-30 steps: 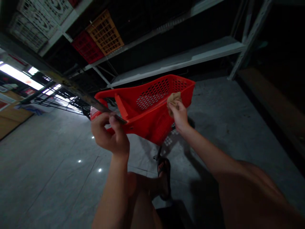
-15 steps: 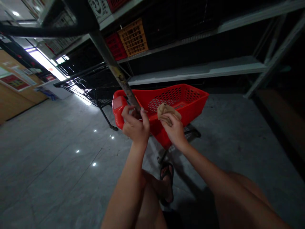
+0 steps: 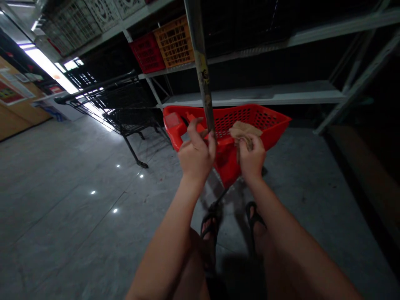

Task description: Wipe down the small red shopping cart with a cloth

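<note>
Red cart basket [image 3: 250,121] seems empty; right hand [image 3: 251,160] grips cloth [image 3: 243,130], left hand [image 3: 196,156] pole [image 3: 203,71].

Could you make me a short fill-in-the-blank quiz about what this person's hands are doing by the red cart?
1. The left hand grips a long metal ____.
2. The right hand holds a crumpled brown ____.
3. Both hands are just in front of a plastic cart coloured ____.
4. On the shelf behind, an orange crate sits beside a ____ one.

Missing words: pole; cloth; red; red
</note>
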`<state>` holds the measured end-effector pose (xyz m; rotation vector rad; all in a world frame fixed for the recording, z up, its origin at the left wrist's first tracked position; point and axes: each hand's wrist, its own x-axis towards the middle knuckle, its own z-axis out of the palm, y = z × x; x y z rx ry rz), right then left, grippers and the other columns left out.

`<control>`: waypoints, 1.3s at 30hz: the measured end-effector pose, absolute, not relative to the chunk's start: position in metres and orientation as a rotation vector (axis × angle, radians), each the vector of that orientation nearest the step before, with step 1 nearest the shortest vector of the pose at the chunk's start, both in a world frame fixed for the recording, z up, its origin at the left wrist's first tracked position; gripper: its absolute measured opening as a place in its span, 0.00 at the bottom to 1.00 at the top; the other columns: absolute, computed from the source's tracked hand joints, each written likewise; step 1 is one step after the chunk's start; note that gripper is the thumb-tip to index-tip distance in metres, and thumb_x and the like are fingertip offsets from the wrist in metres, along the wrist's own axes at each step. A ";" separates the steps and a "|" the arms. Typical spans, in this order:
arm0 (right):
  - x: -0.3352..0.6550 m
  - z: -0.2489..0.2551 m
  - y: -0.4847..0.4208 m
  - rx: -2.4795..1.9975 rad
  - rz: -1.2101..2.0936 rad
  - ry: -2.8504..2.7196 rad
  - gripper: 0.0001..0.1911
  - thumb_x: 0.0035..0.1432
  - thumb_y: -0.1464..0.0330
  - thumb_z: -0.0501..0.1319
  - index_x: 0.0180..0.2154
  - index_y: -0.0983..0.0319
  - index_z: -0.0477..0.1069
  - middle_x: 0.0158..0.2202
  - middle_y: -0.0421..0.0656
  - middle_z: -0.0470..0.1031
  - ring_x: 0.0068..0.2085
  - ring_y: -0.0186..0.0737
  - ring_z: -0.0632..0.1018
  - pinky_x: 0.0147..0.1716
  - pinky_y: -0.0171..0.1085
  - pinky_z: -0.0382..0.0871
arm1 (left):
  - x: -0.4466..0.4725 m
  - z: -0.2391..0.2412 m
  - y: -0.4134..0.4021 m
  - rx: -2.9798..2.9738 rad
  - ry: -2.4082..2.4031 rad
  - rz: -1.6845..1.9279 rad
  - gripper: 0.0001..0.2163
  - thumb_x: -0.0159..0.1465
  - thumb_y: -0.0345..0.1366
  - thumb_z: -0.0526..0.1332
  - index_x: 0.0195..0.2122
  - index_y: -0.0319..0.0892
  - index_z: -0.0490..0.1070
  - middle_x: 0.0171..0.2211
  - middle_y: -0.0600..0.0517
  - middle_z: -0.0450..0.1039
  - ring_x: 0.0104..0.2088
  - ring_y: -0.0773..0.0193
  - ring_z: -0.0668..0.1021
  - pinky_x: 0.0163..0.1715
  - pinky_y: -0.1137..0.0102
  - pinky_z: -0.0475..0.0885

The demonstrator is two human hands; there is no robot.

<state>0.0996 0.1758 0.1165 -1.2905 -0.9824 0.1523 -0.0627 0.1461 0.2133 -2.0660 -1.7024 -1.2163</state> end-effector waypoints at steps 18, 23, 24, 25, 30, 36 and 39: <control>0.111 0.110 0.153 -1.312 0.039 -1.242 0.09 0.56 0.69 0.60 0.40 0.58 0.75 0.42 0.47 0.77 0.47 0.49 0.78 0.51 0.46 0.73 | -0.055 0.203 0.172 -2.182 -1.234 -0.991 0.18 0.73 0.50 0.60 0.34 0.47 0.84 0.27 0.48 0.83 0.30 0.56 0.83 0.37 0.62 0.67; 0.170 0.081 0.190 -1.503 0.022 -0.935 0.06 0.51 0.67 0.61 0.34 0.59 0.71 0.36 0.46 0.75 0.41 0.48 0.76 0.47 0.48 0.73 | -0.054 0.199 0.163 -2.116 -1.110 -1.035 0.18 0.73 0.49 0.61 0.31 0.46 0.82 0.25 0.50 0.82 0.26 0.59 0.80 0.34 0.63 0.63; 0.177 0.077 0.195 -1.521 0.022 -0.892 0.07 0.50 0.67 0.60 0.34 0.59 0.70 0.36 0.46 0.75 0.41 0.48 0.76 0.48 0.48 0.73 | -0.053 0.198 0.162 -2.096 -1.077 -1.046 0.18 0.73 0.48 0.61 0.30 0.46 0.82 0.24 0.51 0.81 0.25 0.60 0.79 0.33 0.63 0.62; 0.182 0.073 0.199 -1.526 0.020 -0.867 0.08 0.49 0.68 0.59 0.35 0.59 0.70 0.36 0.46 0.74 0.41 0.48 0.76 0.49 0.49 0.73 | -0.052 0.197 0.160 -2.075 -1.046 -1.058 0.18 0.73 0.47 0.61 0.29 0.46 0.81 0.23 0.52 0.81 0.24 0.61 0.78 0.32 0.63 0.61; 0.152 0.077 0.180 -1.440 0.013 -0.950 0.13 0.47 0.72 0.60 0.38 0.59 0.69 0.40 0.47 0.73 0.45 0.50 0.75 0.53 0.52 0.72 | -0.048 0.195 0.159 -2.000 -0.988 -1.130 0.18 0.72 0.45 0.61 0.26 0.46 0.79 0.20 0.54 0.79 0.21 0.64 0.75 0.30 0.64 0.58; 0.083 0.089 0.135 -1.319 -0.035 -1.185 0.18 0.53 0.66 0.67 0.45 0.57 0.66 0.44 0.48 0.71 0.49 0.53 0.74 0.52 0.55 0.74 | -0.050 0.196 0.163 -2.067 -1.106 -1.221 0.19 0.71 0.49 0.62 0.26 0.47 0.80 0.22 0.52 0.79 0.22 0.63 0.75 0.32 0.64 0.58; 0.076 0.093 0.134 -1.320 -0.094 -1.213 0.20 0.56 0.64 0.67 0.48 0.57 0.65 0.47 0.50 0.70 0.51 0.56 0.73 0.55 0.59 0.73 | -0.051 0.197 0.162 -2.084 -1.133 -1.221 0.19 0.71 0.48 0.62 0.26 0.47 0.80 0.22 0.51 0.79 0.23 0.63 0.75 0.33 0.63 0.58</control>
